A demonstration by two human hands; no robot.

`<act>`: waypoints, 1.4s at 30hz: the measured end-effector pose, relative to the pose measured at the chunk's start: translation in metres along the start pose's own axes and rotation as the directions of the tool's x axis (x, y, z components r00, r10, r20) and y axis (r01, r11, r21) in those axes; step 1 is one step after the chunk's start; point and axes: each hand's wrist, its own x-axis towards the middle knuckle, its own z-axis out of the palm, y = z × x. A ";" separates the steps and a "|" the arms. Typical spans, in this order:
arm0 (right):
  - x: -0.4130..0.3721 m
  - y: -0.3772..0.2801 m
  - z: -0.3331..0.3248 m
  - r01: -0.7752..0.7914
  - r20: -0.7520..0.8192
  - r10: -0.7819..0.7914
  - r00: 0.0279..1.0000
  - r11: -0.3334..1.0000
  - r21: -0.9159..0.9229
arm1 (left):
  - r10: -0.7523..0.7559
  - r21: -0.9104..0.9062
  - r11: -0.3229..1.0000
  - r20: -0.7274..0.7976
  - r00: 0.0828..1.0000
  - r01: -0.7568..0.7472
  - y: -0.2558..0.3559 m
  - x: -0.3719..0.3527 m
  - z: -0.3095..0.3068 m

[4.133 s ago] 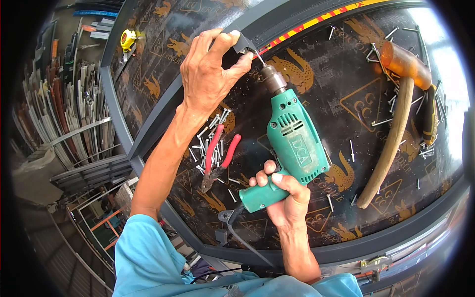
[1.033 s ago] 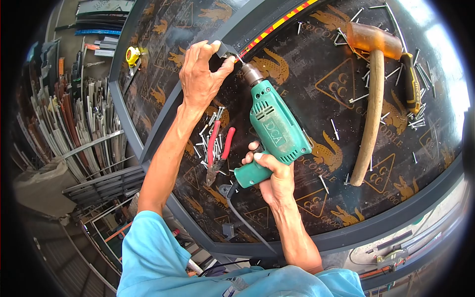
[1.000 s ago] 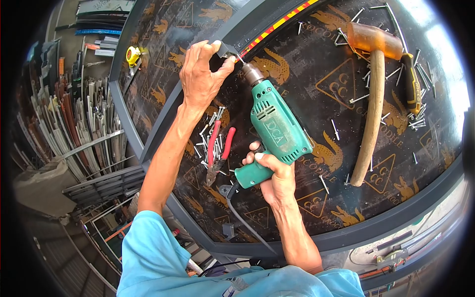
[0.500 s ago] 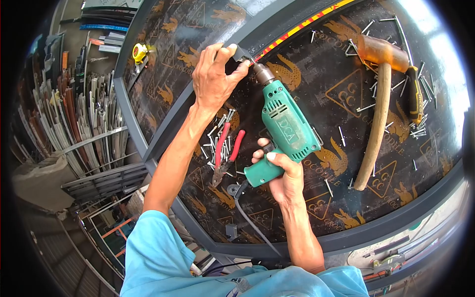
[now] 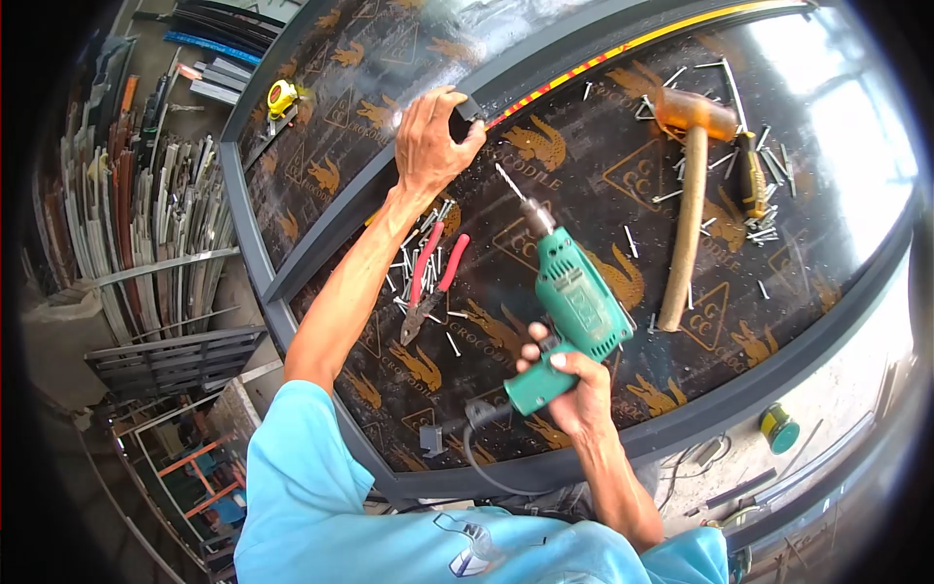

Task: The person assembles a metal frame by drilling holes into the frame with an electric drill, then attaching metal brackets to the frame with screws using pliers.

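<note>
My right hand point(image 5: 574, 380) is wrapped round the handle of a green power drill point(image 5: 584, 302). Its drill bit point(image 5: 511, 182) points up and left, apart from the metal. At the crossbar, the thumb and fingers of my left hand point(image 5: 435, 141) grip a small dark grey metal piece point(image 5: 469, 109), partly hidden by the hand. A yellow and red tape strip point(image 5: 584, 64) runs right from there along the crossbar point(image 5: 545, 63). Red-handled pliers point(image 5: 428, 282) lie below my left hand, on loose screws point(image 5: 394, 282).
On the right lie an amber-headed mallet point(image 5: 689, 195), a screwdriver point(image 5: 751, 175), an L-shaped hex key point(image 5: 735, 92) and scattered screws. A yellow tape measure point(image 5: 282, 99) sits upper left. The drill's cord point(image 5: 470, 453) crosses the dark frame point(image 5: 584, 453). Metal profiles point(image 5: 185, 195) stand left.
My right hand has drawn the drill back, down and to the right, so the bit now shows clear of the metal. My left hand has stayed at the grey piece.
</note>
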 end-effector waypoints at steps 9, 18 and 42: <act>-0.162 -0.057 -0.031 0.067 -0.114 -0.104 0.988 0.956 -0.286 | -0.156 -0.162 0.969 0.181 0.971 0.186 0.037 -0.049 -0.032; -0.258 -0.098 -0.060 0.160 -0.068 -0.178 0.982 0.962 -0.220 | -0.224 0.026 0.975 0.062 0.973 0.223 0.066 -0.044 0.003; -0.346 -0.400 -0.033 0.375 0.508 -0.345 0.790 0.926 0.045 | -0.860 -0.668 0.454 -0.156 0.486 0.590 0.293 -0.011 0.000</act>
